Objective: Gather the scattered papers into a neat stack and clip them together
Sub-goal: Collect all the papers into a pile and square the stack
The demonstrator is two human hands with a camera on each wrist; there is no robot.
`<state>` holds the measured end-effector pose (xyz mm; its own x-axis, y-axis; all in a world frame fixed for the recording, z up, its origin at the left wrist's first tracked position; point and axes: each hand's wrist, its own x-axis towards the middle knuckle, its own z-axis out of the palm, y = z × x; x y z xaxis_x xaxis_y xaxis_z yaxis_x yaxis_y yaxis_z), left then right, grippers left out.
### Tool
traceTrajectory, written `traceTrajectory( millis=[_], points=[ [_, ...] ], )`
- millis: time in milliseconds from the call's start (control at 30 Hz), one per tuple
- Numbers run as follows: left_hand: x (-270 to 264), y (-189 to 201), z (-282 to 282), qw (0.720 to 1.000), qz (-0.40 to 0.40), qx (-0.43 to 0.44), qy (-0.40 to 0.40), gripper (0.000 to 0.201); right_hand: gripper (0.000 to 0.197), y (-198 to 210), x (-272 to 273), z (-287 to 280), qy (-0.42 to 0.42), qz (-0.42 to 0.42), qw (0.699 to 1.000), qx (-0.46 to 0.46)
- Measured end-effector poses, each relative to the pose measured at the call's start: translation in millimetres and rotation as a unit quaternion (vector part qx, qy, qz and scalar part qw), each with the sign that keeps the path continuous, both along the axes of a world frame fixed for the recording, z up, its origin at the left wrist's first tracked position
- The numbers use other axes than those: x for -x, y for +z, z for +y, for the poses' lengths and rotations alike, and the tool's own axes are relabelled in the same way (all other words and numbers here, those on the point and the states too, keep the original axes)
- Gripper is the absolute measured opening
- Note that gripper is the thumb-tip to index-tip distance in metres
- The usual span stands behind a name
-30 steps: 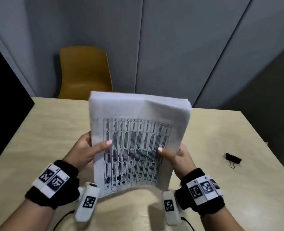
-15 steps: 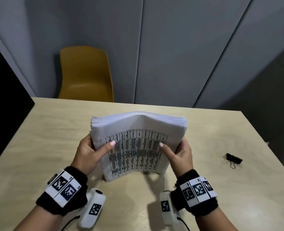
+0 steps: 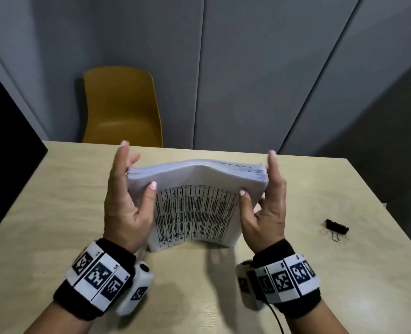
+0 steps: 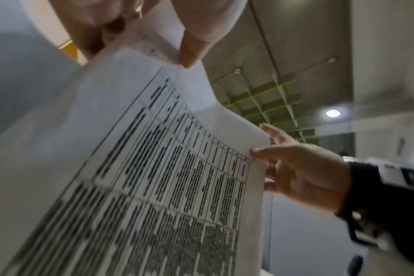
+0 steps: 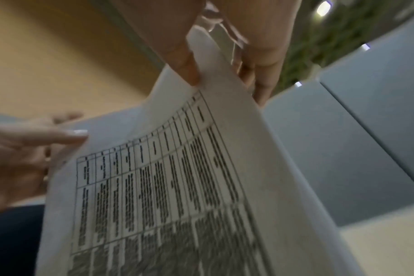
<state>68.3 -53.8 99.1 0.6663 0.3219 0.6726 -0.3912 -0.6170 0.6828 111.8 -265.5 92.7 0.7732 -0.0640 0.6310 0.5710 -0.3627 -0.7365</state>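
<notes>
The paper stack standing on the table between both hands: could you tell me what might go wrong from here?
The paper stack bows in the middle, so it may buckle or fan out while only the left hand and right hand steady its sides. The binder clip lies apart to the right; reaching for it leaves one hand holding the sheets.

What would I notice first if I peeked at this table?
Probably the thick stack of papers standing on its edge in the middle of the table, with the left hand and right hand at its sides. Then the yellow chair behind, and a small black binder clip lying to the right.
</notes>
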Motion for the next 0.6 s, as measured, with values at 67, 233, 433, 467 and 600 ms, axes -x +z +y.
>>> traceTrajectory(
  millis=[67, 233, 433, 467, 600],
  points=[
    [-0.8, 5.5, 0.8, 0.995, 0.002, -0.093, 0.029, 0.051, 0.059, 8.4, -1.3, 2.1, -0.014, -0.048, 0.995, 0.089],
    [2.5, 10.2, -0.3, 0.993, 0.051, -0.102, 0.032, 0.041, 0.045, 11.3, 1.0, 1.8, -0.014, -0.018, 0.994, 0.11],
    [6.6, 18.8, 4.3, 0.989, 0.073, -0.127, 0.026, 0.043, 0.045, 13.4, 1.9, -1.9, -0.013, -0.026, 0.995, 0.1],
    [6.5, 20.8, 7.6, 0.988, 0.077, -0.13, 0.022, 0.041, 0.045, 14.1, 0.0, -5.3, 0.002, -0.016, 0.997, 0.08],
    [8.0, 32.1, 17.0, 0.993, 0.09, -0.072, 0.003, 0.034, 0.047, 21.6, -8.0, -20.8, 0.087, 0.05, 0.994, -0.037]
  ],
)
